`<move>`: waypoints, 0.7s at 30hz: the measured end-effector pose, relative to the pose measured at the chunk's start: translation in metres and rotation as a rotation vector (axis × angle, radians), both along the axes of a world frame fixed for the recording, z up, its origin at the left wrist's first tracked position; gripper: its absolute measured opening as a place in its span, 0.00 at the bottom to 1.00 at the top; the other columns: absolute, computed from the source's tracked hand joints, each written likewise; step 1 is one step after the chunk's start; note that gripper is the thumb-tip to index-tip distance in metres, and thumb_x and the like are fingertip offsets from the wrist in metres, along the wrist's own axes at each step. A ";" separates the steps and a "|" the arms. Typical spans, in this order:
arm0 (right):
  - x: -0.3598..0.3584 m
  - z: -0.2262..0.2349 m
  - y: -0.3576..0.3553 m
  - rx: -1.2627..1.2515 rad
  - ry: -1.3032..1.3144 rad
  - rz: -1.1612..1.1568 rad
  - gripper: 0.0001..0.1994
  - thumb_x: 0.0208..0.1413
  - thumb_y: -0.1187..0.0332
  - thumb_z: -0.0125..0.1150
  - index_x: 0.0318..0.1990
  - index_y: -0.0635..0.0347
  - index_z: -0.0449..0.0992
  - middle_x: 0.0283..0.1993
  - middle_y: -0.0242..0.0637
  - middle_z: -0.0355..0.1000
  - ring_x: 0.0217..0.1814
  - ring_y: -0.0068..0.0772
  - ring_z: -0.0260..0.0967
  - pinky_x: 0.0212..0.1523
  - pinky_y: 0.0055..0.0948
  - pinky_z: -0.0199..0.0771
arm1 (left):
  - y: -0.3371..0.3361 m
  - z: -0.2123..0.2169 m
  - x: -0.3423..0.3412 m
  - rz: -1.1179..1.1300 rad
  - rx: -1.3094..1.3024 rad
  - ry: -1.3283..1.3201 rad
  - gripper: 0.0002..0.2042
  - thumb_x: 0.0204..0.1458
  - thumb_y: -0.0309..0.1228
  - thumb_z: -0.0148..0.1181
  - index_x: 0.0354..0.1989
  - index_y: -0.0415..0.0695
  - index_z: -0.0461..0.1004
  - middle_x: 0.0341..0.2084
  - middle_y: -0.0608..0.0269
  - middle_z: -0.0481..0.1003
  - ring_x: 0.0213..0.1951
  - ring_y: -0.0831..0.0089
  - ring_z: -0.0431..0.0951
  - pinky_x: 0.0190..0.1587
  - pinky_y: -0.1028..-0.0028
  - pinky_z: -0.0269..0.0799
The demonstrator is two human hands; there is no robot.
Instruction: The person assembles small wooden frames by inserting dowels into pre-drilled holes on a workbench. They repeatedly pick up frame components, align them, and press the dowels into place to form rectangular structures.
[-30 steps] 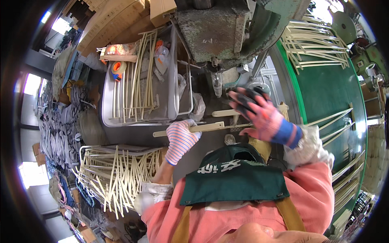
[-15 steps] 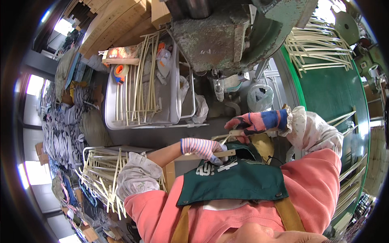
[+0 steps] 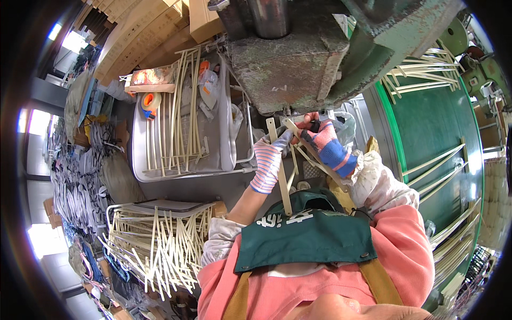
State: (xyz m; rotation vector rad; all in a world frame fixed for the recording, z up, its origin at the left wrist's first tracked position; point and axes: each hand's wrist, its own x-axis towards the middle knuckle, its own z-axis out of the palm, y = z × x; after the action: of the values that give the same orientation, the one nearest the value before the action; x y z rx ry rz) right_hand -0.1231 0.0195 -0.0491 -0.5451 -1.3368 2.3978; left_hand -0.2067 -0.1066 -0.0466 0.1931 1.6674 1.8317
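Observation:
Just under the machine head [image 3: 282, 69], both my gloved hands are raised close together in front of my chest. My left hand [image 3: 268, 162], in a striped glove, is closed around a flat cream strip [image 3: 285, 189] standing nearly upright, with a small hole at its top end. Fingers bent, my right hand [image 3: 322, 141] in a red-and-blue glove grips a second flat cream strip [image 3: 291, 126], slanting down to the right. Thinner cream rods [image 3: 294, 168] run between the two strips; how they join is partly hidden by my fingers.
A pale tray [image 3: 140, 160] holding long rods, a tape dispenser [image 3: 151, 102] and bags stands at left. Below it is a pile of cream rod frames [image 3: 168, 240]. At right, a green-topped table [image 3: 426, 122] carries more rod frames [image 3: 421, 72]. Cartons [image 3: 205, 21] stand at upper left.
Both hands have moved up and away from my chest toward the machine. The strip in my left hand has turned from lying level to nearly upright; the right strip now shows clearly.

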 end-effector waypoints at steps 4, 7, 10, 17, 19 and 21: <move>-0.009 0.001 0.002 0.364 -0.116 -0.101 0.10 0.47 0.81 0.58 0.38 0.64 0.68 0.29 0.39 0.72 0.27 0.27 0.71 0.28 0.19 0.72 | 0.009 0.006 -0.004 -0.007 0.002 -0.027 0.07 0.49 0.31 0.63 0.30 0.40 0.79 0.15 0.74 0.71 0.14 0.90 0.60 0.17 0.84 0.52; -0.009 -0.020 0.013 0.197 -0.214 -0.005 0.13 0.45 0.73 0.65 0.39 0.64 0.70 0.34 0.35 0.72 0.33 0.22 0.67 0.36 0.22 0.69 | 0.016 0.001 -0.012 -0.044 0.017 0.031 0.07 0.48 0.31 0.64 0.26 0.41 0.79 0.14 0.75 0.71 0.14 0.89 0.61 0.16 0.82 0.52; -0.013 -0.053 0.037 0.321 0.161 0.100 0.10 0.56 0.72 0.50 0.44 0.64 0.69 0.42 0.36 0.71 0.40 0.33 0.69 0.38 0.31 0.70 | 0.015 -0.007 -0.018 -0.099 -0.072 0.347 0.07 0.47 0.30 0.64 0.22 0.41 0.78 0.12 0.74 0.69 0.13 0.88 0.61 0.16 0.81 0.51; -0.060 -0.104 0.078 0.432 0.112 0.211 0.10 0.56 0.72 0.51 0.44 0.63 0.70 0.42 0.36 0.72 0.40 0.33 0.70 0.38 0.31 0.71 | 0.017 0.000 -0.019 -0.077 0.015 -0.062 0.09 0.47 0.30 0.64 0.19 0.42 0.76 0.11 0.75 0.67 0.12 0.87 0.59 0.16 0.80 0.48; -0.062 -0.106 0.077 0.423 0.107 0.231 0.10 0.56 0.72 0.51 0.44 0.63 0.70 0.41 0.36 0.72 0.40 0.33 0.70 0.37 0.31 0.71 | 0.021 0.004 -0.018 -0.051 -0.043 -0.087 0.09 0.47 0.30 0.65 0.18 0.42 0.76 0.11 0.75 0.66 0.13 0.87 0.59 0.16 0.80 0.48; -0.058 -0.104 0.074 0.407 0.112 0.254 0.10 0.56 0.72 0.51 0.44 0.63 0.71 0.41 0.36 0.72 0.40 0.33 0.70 0.37 0.31 0.71 | 0.023 0.005 -0.018 -0.060 -0.095 -0.040 0.11 0.46 0.31 0.65 0.16 0.42 0.74 0.11 0.74 0.66 0.13 0.86 0.59 0.16 0.79 0.48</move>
State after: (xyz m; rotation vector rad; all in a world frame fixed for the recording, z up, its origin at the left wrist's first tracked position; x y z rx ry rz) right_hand -0.1807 0.0939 -0.1529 -0.1336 -1.8688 2.2042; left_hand -0.2252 -0.0835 -0.0417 0.1624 1.6988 1.6973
